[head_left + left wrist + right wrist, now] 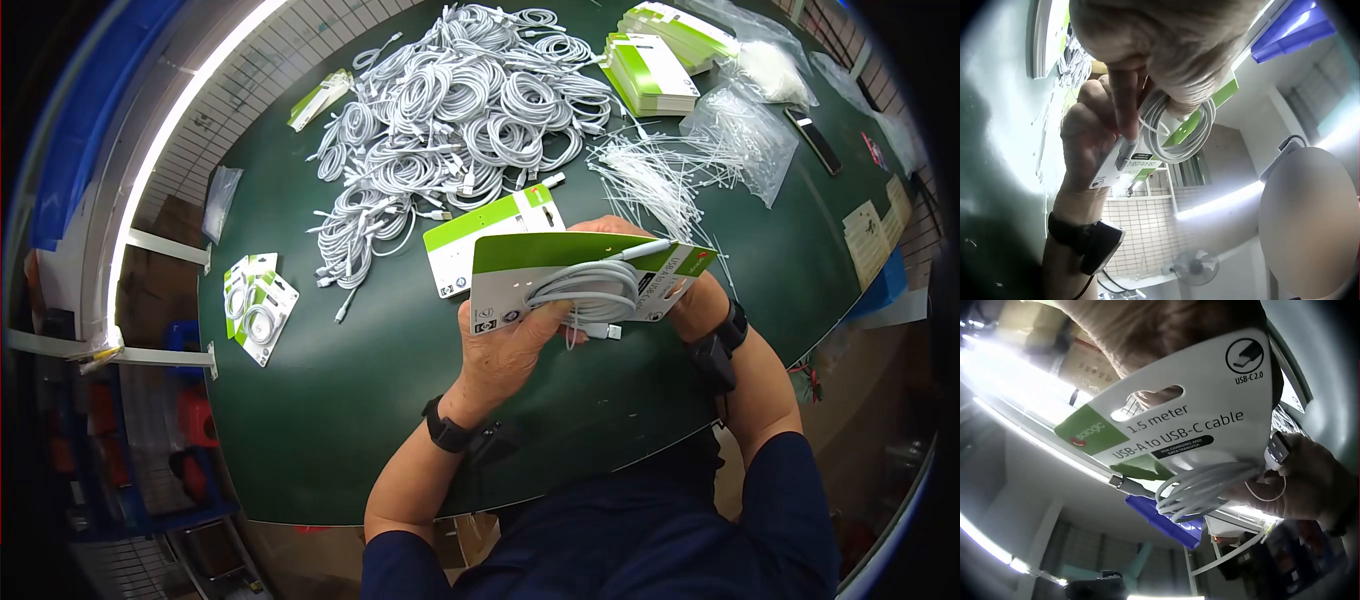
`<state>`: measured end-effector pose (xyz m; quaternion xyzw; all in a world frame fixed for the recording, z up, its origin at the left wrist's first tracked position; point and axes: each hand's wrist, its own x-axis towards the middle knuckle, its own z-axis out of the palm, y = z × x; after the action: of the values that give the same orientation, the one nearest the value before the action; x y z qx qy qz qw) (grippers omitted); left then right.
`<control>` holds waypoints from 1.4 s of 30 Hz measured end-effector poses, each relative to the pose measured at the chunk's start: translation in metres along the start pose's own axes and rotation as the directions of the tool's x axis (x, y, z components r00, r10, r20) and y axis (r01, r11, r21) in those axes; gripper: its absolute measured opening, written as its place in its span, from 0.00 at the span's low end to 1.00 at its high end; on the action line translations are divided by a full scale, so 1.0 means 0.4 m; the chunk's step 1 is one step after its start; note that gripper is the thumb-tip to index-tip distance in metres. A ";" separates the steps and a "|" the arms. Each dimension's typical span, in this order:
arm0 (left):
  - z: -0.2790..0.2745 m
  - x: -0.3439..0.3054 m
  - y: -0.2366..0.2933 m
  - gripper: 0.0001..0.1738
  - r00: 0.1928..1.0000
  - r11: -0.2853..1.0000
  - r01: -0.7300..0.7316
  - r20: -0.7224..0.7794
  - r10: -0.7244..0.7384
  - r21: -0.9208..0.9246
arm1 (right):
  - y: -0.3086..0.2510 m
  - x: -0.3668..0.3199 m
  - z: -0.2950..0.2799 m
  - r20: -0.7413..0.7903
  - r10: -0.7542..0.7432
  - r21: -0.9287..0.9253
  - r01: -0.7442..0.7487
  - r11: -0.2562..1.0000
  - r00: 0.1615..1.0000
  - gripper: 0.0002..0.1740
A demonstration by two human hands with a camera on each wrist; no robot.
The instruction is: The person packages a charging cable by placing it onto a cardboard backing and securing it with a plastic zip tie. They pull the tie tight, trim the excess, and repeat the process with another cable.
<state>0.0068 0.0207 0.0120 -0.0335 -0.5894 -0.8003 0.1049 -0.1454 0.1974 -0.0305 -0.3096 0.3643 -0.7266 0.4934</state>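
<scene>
A coiled white USB cable (590,292) lies against a green and white packaging card (655,290), held up above the table. My left hand (505,350) pinches the coil to the card, thumb across the cable. From behind and the right edge, my right hand (702,305) grips the card; most of its fingers are hidden there. The USB-A plug (1277,449) sticks out beside the left fingers in the right wrist view. At the card's other side shows the second plug (1124,482). A thin white tie (1269,499) loops out near the left fingers.
Under the held card lies another card (450,262) on the green table (350,430). A large heap of coiled cables (470,110) sits behind. Loose white ties (655,180), stacked cards (650,75) and a phone (815,140) are at right. Carded cables (260,310) lie at left.
</scene>
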 end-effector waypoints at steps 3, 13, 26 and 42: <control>0.005 -0.002 -0.004 0.16 1.000 1.000 -0.018 0.000 0.018 -0.022 | -0.010 0.006 0.002 -0.006 -0.010 -0.199 0.009 0.980 1.000 0.39; 0.012 0.006 -0.002 0.16 0.999 0.996 -0.047 0.010 0.048 -0.078 | 0.028 -0.054 0.012 -0.133 -0.168 -0.074 0.160 0.984 0.977 0.26; -0.002 0.001 0.014 0.14 0.991 0.983 -0.132 0.026 0.130 0.128 | -0.048 0.001 0.039 -0.085 0.052 -0.135 -0.064 0.989 0.995 0.23; -0.019 -0.001 -0.008 0.11 0.992 0.974 -0.117 0.069 0.106 0.193 | -0.057 0.000 0.059 -0.119 0.196 -0.106 -0.209 0.972 0.973 0.22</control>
<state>0.0069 0.0144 0.0065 -0.0793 -0.6654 -0.7298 0.1354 -0.1376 0.1979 0.0013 -0.2597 0.4623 -0.6654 0.5254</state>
